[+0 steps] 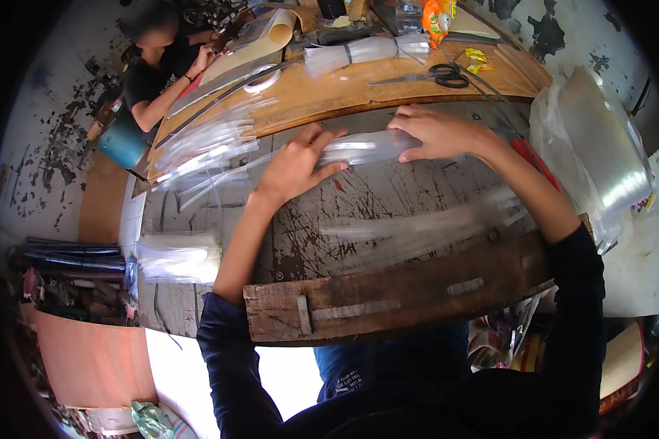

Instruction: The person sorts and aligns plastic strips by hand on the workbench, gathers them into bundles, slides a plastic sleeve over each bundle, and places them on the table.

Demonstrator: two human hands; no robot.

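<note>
A bundle of clear plastic strips (362,148) stretches between my two hands above the scratched grey worktop. My left hand (299,164) closes round its left end, thumb toward me. At the other end my right hand (430,134) grips it with bent fingers and thumb. More clear strips (212,146) fan out left of my left hand. Nearer to me, loose strips (417,227) lie on the worktop, partly blurred. A stacked bundle of strips (179,257) rests at the worktop's left edge.
A wooden board (395,300) runs along the near edge. Black-handled scissors (449,75), a tied strip bundle (370,53) and a tape roll (262,77) lie on the raised wooden table. A large clear plastic roll (600,146) stands right. Another person (157,73) works at far left.
</note>
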